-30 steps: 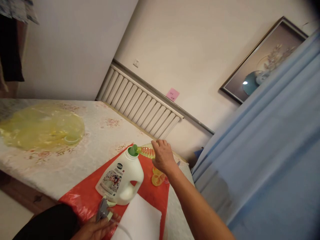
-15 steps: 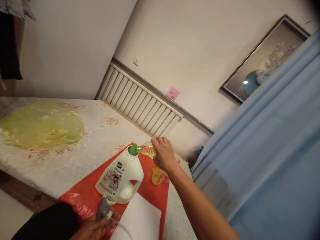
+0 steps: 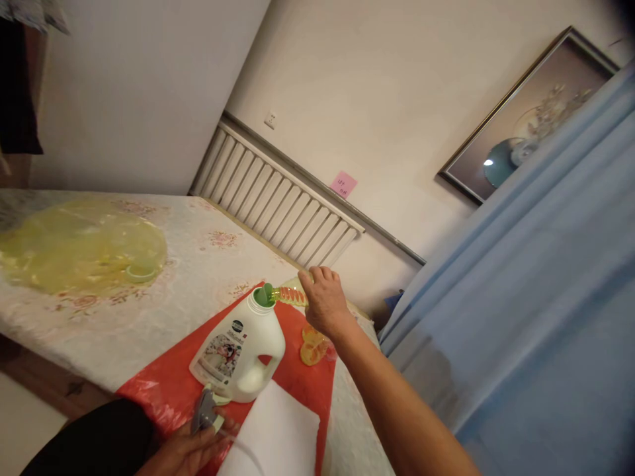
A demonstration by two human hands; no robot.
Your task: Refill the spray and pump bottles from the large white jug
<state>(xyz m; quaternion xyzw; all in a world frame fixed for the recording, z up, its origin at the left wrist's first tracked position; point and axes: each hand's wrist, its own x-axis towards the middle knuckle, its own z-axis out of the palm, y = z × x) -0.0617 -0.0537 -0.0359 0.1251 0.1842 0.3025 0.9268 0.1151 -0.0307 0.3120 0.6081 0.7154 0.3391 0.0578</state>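
Right hand (image 3: 323, 301), at the end of a bare forearm reaching in from the lower right, is closed around a small clear bottle (image 3: 292, 295) with an orange tint, held tipped on its side so that its mouth points left into a green funnel (image 3: 264, 295). That funnel sits in the neck of a white jug (image 3: 241, 354) with a printed label and a moulded handle, which stands upright just left of and below the hand, touching the bottle only through the funnel. Beneath the jug lies a red plastic sheet (image 3: 163, 396), spread over the near corner of a bed (image 3: 198, 264) with a pale flowered cover. Just below the right wrist, on the red sheet, rests a crumpled yellow-orange piece of plastic (image 3: 312, 349). Left hand (image 3: 186, 449), low in the view beside a dark sleeve, has its fingers curled around a grey spray-trigger head (image 3: 204, 411) whose thin tube trails off to the right; it lies just below the base of the jug. A white folded sheet (image 3: 275, 436) covers the red plastic right of that hand. Far to the left on the bed lies a translucent yellow bag (image 3: 84, 248), well apart from both hands.
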